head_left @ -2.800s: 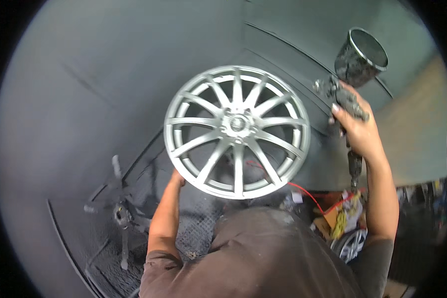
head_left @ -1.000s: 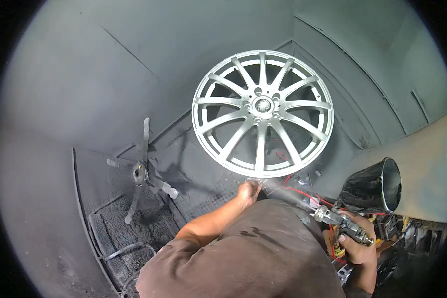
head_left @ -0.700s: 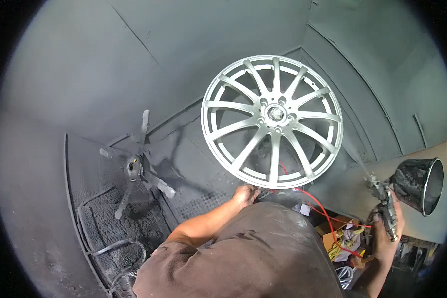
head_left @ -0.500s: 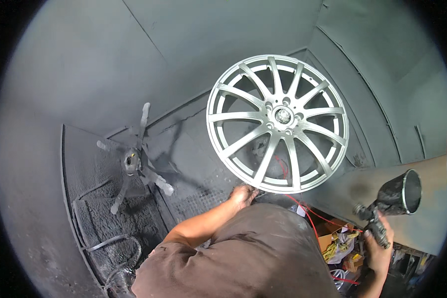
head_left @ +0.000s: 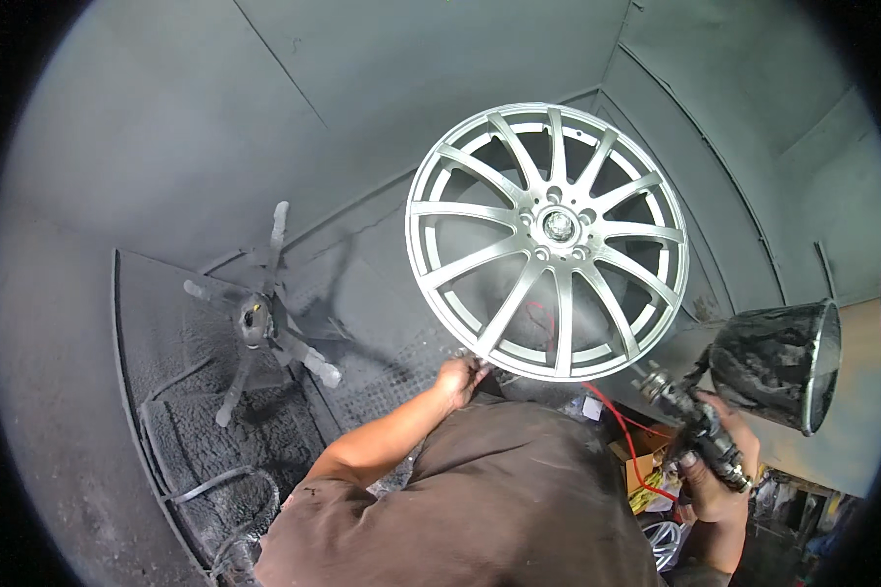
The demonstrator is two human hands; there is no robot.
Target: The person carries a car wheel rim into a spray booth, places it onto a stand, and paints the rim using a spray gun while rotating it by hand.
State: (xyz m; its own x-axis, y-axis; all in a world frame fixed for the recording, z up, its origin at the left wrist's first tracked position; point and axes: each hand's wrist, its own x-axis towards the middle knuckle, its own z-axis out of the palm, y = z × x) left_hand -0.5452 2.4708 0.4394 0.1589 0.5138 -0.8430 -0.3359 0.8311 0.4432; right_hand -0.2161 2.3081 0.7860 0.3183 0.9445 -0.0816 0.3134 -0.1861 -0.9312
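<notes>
A silver multi-spoke alloy wheel [head_left: 559,269] faces up in front of me, with several lug holes round its centre. My left hand [head_left: 458,382] is closed at the wheel's lower-left edge, fingertips partly hidden against the rim. On the right, my right hand [head_left: 719,489] is wrapped round a dark, paint-crusted spray gun [head_left: 693,423]. The gun carries a large black paint cup [head_left: 765,367], tilted to the right. Its nozzle end lies close to the wheel's lower-right edge, apart from it. Whether the trigger is pressed, I cannot tell.
At left stands a paint-coated stand with several arms [head_left: 255,328]. Grey booth walls [head_left: 362,88] enclose the space. A red hose [head_left: 626,430] runs below the wheel, past cardboard boxes [head_left: 640,474] at lower right. A grey hose [head_left: 227,475] curls at lower left.
The spray gun has come left and nearer the wheel, with its nozzle end at the rim. My left hand has shifted slightly left. The wheel's spokes stand at a different angle.
</notes>
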